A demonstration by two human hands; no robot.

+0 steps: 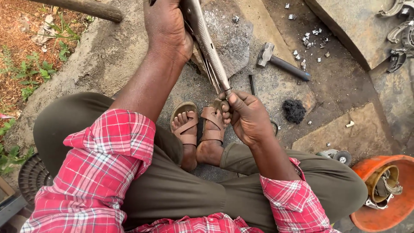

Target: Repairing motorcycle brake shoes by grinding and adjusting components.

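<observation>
My left hand is closed around the upper part of long metal locking pliers, up near the top of the view. The tool slants down to the right over a grey stone block. My right hand pinches the lower end of the pliers' handles between thumb and fingers, just above my sandalled feet. What the jaws hold is hidden by my left hand and the frame's edge.
A small hammer lies on the ground to the right, with several shiny metal bits scattered beyond it. A black clump sits nearby. An orange basin with metal parts stands at bottom right. A wooden pole lies upper left.
</observation>
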